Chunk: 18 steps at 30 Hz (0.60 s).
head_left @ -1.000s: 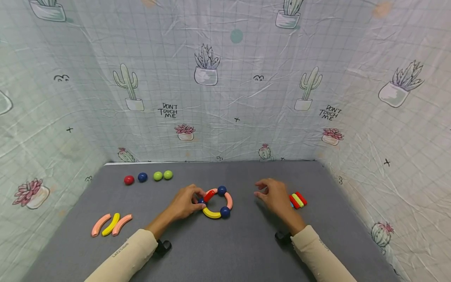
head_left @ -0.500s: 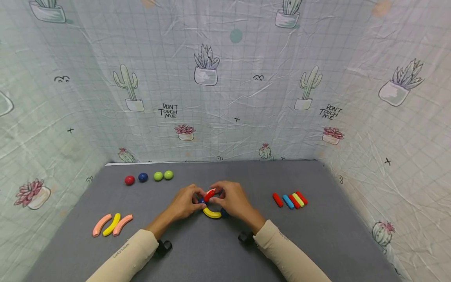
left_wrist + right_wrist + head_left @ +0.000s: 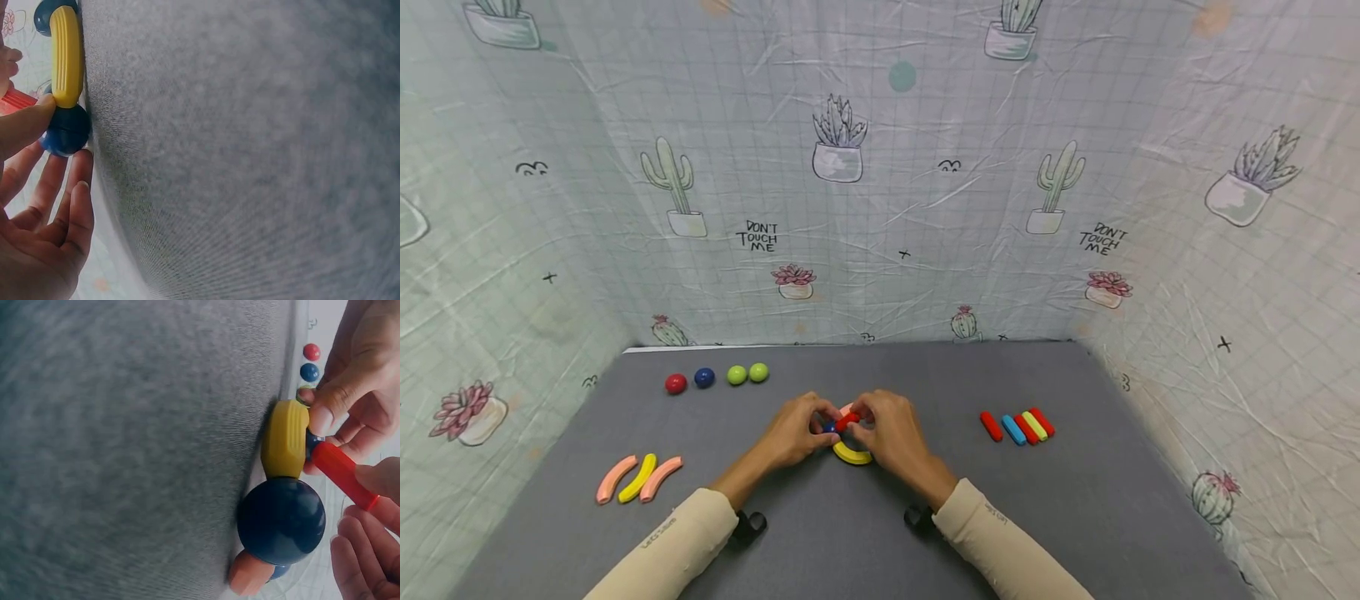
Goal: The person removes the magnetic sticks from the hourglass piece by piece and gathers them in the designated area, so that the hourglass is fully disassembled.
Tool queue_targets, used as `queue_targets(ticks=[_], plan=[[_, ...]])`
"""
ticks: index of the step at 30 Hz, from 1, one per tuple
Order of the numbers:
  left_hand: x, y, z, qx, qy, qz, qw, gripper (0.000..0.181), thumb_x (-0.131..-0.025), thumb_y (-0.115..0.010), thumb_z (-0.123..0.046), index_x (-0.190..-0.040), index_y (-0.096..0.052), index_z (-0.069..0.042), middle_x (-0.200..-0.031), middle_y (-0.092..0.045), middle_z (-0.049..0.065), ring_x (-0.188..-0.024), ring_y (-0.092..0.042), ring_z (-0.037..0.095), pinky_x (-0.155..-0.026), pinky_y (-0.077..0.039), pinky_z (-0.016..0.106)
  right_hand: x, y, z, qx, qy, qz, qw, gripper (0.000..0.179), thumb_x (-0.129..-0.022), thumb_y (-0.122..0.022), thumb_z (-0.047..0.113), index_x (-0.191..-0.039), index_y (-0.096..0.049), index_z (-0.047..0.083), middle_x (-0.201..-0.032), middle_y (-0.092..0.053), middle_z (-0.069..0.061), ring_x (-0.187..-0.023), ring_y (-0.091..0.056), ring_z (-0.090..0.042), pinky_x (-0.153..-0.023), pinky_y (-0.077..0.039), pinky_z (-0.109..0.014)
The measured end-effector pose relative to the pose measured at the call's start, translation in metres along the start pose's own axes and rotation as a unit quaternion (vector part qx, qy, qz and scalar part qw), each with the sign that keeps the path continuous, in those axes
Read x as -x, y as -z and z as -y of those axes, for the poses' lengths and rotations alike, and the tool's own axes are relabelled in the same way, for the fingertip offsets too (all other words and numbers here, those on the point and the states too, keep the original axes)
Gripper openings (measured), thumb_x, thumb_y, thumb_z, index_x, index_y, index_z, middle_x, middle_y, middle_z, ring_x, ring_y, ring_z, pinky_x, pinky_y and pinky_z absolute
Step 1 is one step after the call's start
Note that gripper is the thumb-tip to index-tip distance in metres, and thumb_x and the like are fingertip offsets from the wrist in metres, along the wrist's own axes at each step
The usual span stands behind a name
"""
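Observation:
A ring of curved bars and blue balls lies mid-table. My left hand pinches one of its blue balls between thumb and fingers, at the ring's left side. From that ball a straight red rod slants up, and my right hand pinches its upper end. The yellow curved bar forms the ring's near side. It joins the held ball to another blue ball, beyond which a pink bar shows. In the head view my right hand covers the ring's right side.
Back left are a red ball, a blue ball and two green balls. Two pink bars and a yellow bar lie at the left. Several short rods sit right. Patterned cloth walls the table's back.
My right hand has come left from beside the short rods and taken hold of the red rod. The rod now tilts lower toward the right. My left hand has stayed in place.

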<state>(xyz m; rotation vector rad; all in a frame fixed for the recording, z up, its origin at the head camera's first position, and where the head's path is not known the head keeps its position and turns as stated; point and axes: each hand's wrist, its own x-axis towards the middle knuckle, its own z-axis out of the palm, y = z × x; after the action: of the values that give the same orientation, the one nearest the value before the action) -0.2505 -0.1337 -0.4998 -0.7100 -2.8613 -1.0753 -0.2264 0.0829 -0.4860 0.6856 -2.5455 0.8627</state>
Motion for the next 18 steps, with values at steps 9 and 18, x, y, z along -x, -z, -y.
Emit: queue_targets(ticks=[9,18], plan=[[0.001,-0.001,-0.002,0.005,0.0,0.001,1.0,0.021,-0.087,-0.089,-0.017,-0.106,-0.079,-0.014,-0.101,-0.067,0.003,-0.079,-0.063,0.009,-0.071,-0.053,0.024,-0.001,0.007,-0.007,0.0,-0.037,-0.035,0.9987,0.019,-0.084,-0.092,0.014,-0.098,-0.079,0.012,-0.091,-0.076,0.0,-0.08,-0.071,-0.014,-0.072,-0.058,-0.025],[0.002,-0.001,-0.002,0.0,0.008,0.007,0.9999,0.022,-0.089,-0.087,-0.016,-0.109,-0.079,-0.016,-0.104,-0.067,0.002,-0.081,-0.064,0.009,-0.074,-0.055,0.025,0.02,0.036,-0.044,0.007,-0.108,-0.081,0.9908,0.022,-0.08,-0.094,0.011,-0.095,-0.078,0.014,-0.087,-0.076,0.0,-0.077,-0.071,-0.015,-0.071,-0.059,-0.032]])
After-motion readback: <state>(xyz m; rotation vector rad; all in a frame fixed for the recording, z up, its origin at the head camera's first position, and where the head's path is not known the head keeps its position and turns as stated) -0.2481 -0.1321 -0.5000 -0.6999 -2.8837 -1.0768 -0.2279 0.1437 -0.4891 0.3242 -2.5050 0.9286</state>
